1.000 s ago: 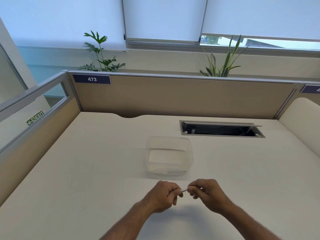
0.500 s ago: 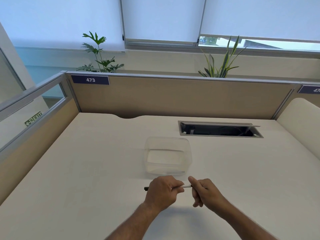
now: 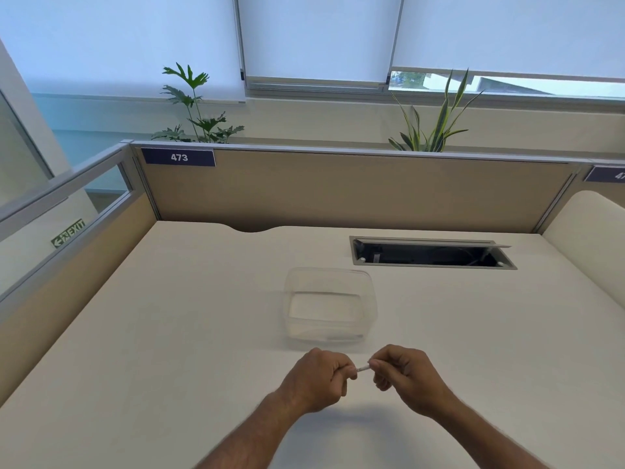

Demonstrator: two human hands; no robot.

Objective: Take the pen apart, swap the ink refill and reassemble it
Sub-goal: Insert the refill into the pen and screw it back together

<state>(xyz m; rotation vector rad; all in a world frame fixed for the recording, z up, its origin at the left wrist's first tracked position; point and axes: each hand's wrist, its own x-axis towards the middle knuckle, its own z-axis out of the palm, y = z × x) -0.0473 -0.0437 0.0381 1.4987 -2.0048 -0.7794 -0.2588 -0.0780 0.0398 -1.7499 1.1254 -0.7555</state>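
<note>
Pen [image 3: 362, 369] held level above the near edge of the surface, long axis running left to right; left hand [image 3: 316, 380] fisted round one end, right hand [image 3: 404, 375] pinching the other; likely pulled or twisted apart along that axis; clear tub [image 3: 329, 308] just beyond.

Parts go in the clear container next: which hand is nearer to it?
Left, marginally. The left hand sits just below the clear container's near edge; the right hand lies below and slightly right of it.
</note>
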